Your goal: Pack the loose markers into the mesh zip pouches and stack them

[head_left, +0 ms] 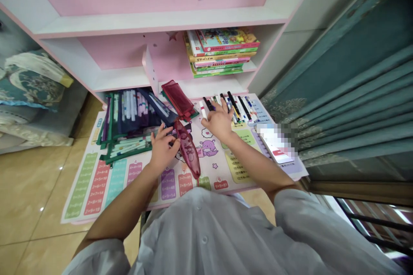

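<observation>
My left hand (163,146) pinches the near upper edge of a red see-through pencil pouch (189,150) that lies on the printed desk mat (97,184). My right hand (219,121) reaches forward with fingers spread over a row of marker pens (237,107) laid side by side near the back of the desk; the fingertips touch the pens. A darker red mesh pouch (177,99) lies behind the see-through one, resting on other pouches.
Several dark blue and green zip pouches filled with pens (132,120) are stacked at the left of the desk. A phone (276,144) lies at the right edge. Books (221,51) are stacked on the pink shelf behind. A teal curtain (348,94) hangs to the right.
</observation>
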The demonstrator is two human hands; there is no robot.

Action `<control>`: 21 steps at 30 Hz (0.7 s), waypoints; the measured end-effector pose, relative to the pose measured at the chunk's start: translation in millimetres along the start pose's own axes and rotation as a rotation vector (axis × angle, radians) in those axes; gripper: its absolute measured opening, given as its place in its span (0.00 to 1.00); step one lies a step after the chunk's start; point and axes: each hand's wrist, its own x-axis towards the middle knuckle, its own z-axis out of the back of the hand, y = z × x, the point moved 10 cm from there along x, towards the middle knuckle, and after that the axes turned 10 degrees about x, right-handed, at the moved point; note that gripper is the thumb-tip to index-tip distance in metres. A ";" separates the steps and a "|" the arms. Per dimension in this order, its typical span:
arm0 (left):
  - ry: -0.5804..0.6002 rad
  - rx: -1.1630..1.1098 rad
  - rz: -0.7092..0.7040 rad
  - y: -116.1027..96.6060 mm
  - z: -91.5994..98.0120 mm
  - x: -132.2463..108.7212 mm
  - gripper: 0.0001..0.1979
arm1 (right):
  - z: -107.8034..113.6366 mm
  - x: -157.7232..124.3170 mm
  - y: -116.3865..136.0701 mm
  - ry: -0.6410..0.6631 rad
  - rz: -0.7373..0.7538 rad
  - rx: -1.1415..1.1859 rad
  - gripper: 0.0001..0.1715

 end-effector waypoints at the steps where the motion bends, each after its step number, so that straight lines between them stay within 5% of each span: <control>1: 0.000 0.000 0.001 0.2 -0.1 0.2 0.12 | 8.1 -11.1 7.3 0.004 0.003 0.060 0.09; 5: 0.002 -0.003 -0.015 -0.9 -0.1 0.4 0.12 | 23.7 -57.2 45.7 0.092 0.117 0.265 0.10; 9: 0.003 -0.005 -0.032 -2.7 1.2 -0.1 0.12 | 10.0 -86.5 68.1 0.208 0.179 0.316 0.09; 21: -0.013 -0.006 -0.015 -2.8 2.2 -0.4 0.12 | -46.1 -90.9 72.6 0.388 0.134 0.124 0.11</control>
